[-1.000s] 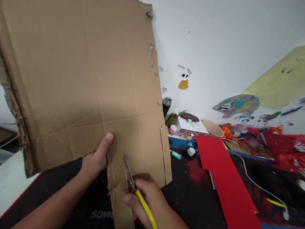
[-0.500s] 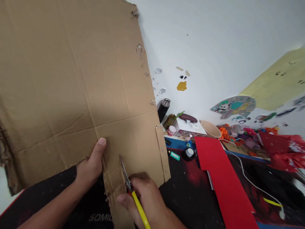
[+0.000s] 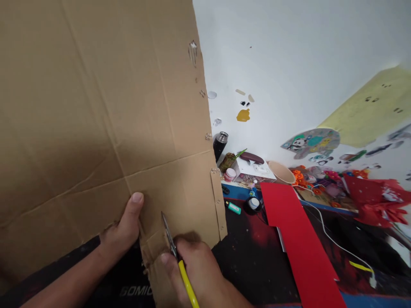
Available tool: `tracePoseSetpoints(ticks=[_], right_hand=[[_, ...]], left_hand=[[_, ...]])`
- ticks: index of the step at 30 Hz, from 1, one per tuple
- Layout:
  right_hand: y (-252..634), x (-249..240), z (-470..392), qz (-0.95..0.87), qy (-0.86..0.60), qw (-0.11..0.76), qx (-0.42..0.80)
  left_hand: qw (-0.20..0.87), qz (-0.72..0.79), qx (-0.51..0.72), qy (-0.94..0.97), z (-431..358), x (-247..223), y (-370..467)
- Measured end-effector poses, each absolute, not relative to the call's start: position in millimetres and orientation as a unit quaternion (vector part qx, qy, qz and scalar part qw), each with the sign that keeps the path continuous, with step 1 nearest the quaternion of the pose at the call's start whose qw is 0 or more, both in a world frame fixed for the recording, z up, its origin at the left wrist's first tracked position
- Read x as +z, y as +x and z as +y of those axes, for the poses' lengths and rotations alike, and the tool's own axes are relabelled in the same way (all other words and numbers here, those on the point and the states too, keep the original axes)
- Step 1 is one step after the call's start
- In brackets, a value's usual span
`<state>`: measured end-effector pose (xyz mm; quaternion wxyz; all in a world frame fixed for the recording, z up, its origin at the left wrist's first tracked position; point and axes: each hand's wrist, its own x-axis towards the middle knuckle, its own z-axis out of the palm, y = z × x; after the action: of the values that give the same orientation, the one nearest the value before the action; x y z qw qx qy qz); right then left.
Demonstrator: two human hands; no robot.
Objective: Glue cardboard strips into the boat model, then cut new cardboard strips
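Note:
A large creased sheet of brown cardboard (image 3: 154,107) stands tilted up before me, with staples along its right edge. My left hand (image 3: 123,222) grips its lower edge, thumb on the near face and fingers hidden behind. Yellow-handled scissors (image 3: 184,273) are in my right hand (image 3: 201,267), which is closed around the handles. One metal blade lies over the near face of the lower flap, pointing up and slightly left; the other blade is hidden. Beside the blades, the flap's left edge is rough and torn.
A long red sheet (image 3: 298,239) lies on the dark desk mat (image 3: 247,252). Behind it stand a black flask (image 3: 221,145), a white box (image 3: 253,169) and a beige bowl (image 3: 281,172). A white cable (image 3: 327,229) crosses the right side, near red wrapping (image 3: 374,199).
The cardboard's upper part has tipped closer and fills more of the view, its top corner now out of frame. Both hands keep nearly the same places, the scissors still at the flap.

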<state>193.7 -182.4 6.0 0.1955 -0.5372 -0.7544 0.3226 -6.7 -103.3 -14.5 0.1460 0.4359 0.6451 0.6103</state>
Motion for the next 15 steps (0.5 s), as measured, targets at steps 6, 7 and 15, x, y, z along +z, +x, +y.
tracePoseSetpoints(ticks=[6, 7, 15], right_hand=[[190, 4, -186, -0.721, -0.570, 0.194, 0.343], [189, 4, -187, -0.719, -0.567, 0.203, 0.347], [186, 22, -188, -0.716, -0.534, 0.248, 0.376]], left_hand=[[0.121, 0.629, 0.616, 0.459, -97, -5, -11], [0.125, 0.630, 0.612, 0.461, -96, -4, -11], [0.119, 0.617, 0.609, 0.484, -93, 7, -12]])
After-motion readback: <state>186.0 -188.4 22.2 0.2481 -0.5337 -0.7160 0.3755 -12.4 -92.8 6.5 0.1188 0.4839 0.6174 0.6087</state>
